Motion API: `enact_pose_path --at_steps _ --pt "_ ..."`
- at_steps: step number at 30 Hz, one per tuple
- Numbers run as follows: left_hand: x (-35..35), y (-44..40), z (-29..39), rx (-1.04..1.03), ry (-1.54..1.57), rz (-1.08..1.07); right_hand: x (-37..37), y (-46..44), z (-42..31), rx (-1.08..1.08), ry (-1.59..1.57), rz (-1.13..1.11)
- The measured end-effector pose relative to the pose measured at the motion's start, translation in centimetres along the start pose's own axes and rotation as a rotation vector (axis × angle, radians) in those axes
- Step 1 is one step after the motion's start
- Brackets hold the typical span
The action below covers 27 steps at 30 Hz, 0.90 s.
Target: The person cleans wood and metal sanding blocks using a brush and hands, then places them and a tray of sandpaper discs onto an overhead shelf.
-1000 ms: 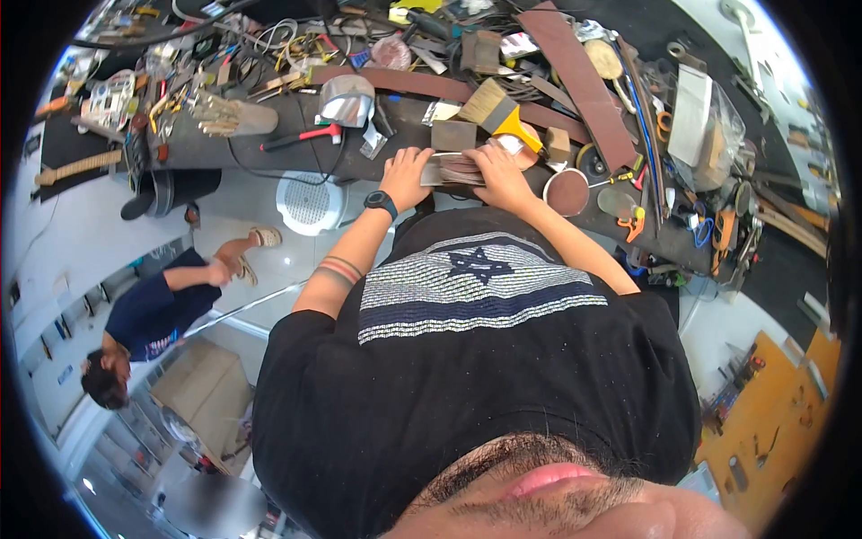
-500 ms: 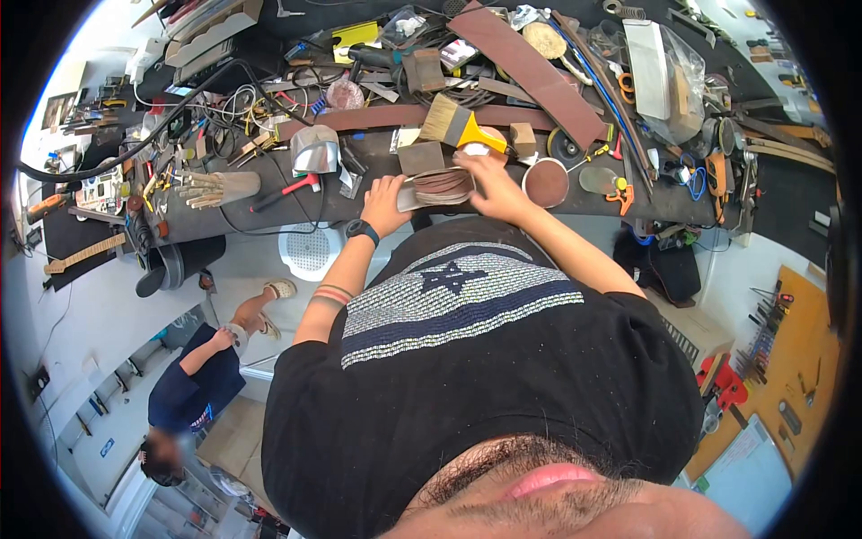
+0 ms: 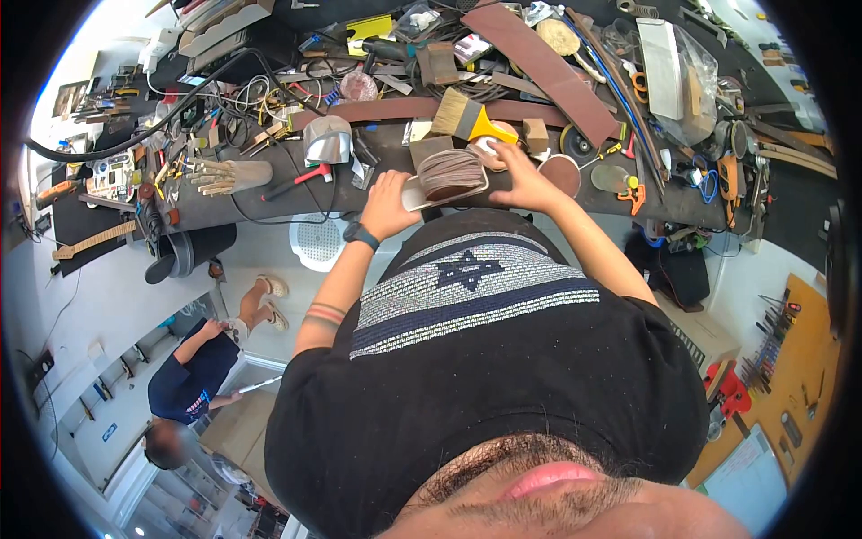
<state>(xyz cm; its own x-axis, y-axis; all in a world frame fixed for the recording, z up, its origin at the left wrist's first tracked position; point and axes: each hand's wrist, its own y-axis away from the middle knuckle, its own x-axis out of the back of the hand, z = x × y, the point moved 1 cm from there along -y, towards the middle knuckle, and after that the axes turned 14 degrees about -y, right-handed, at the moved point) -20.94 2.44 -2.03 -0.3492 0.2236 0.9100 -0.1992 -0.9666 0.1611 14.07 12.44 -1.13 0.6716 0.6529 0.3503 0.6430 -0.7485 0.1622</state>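
A thick stack of brown sanding discs (image 3: 451, 172) lies on edge in a pale open holder (image 3: 412, 197) at the bench's front edge. My left hand (image 3: 388, 208) grips the holder's left end, its fingers bent over the side. Just right of the stack, my right hand (image 3: 528, 182) is open, with thumb and fingers apart and nothing seen between them. Its fingertips reach beside the yellow handle of a wide paintbrush (image 3: 465, 117) and a round pale disc (image 3: 489, 154) partly covered by them. Another brown sanding disc (image 3: 561, 173) lies to the right of that hand.
Behind the stack are a brown block (image 3: 431, 149) and a small wooden block (image 3: 535, 135). A clear jar (image 3: 611, 180) and orange clamp (image 3: 634, 198) are on the right. At left lie a red-handled hammer (image 3: 301, 182) and a container of sticks (image 3: 242, 177). Another person (image 3: 189, 373) is at lower left.
My right hand has come off the stack and opened to its right. The discs now lean with a round face showing. My left hand keeps hold of the holder.
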Motion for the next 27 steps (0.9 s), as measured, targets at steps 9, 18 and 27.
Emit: enact_pose_path --at_steps 9,18,27 --pt "8.5 -2.0 -0.2 -0.123 0.056 -0.059 0.3 1.3 -1.0 0.01 -0.088 0.085" --pt "-4.2 -1.4 0.8 -0.09 -0.063 -0.055 2.6 10.3 9.4 -0.691 0.255 0.651" --pt "-6.2 -0.7 0.8 0.047 -0.243 0.072 0.4 8.9 13.4 -0.764 0.016 0.926"
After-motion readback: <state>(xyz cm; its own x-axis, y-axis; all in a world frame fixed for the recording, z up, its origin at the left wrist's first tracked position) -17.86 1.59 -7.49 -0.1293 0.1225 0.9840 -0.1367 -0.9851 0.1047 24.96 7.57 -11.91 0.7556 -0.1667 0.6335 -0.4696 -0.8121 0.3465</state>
